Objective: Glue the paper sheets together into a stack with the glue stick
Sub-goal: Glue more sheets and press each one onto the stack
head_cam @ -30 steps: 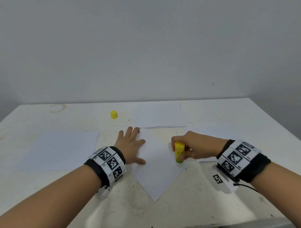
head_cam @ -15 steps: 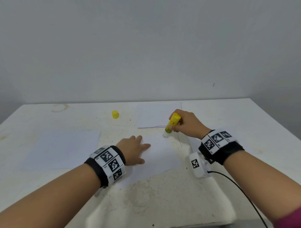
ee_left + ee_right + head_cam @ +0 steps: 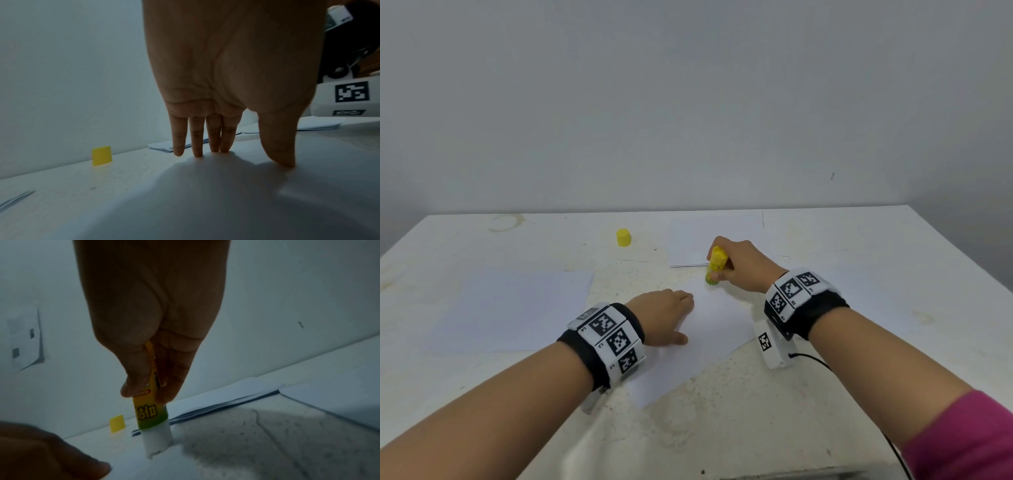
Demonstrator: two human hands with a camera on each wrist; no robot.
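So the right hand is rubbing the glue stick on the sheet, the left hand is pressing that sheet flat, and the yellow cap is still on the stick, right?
Not quite: the yellow cap is off, standing on the table; the right wrist view shows the glue stick with bare white glue on the sheet. The rest holds for the right hand and left hand.

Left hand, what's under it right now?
The left hand presses straight fingers on a white sheet lying on the table. Whether more lies beneath that sheet is hidden.
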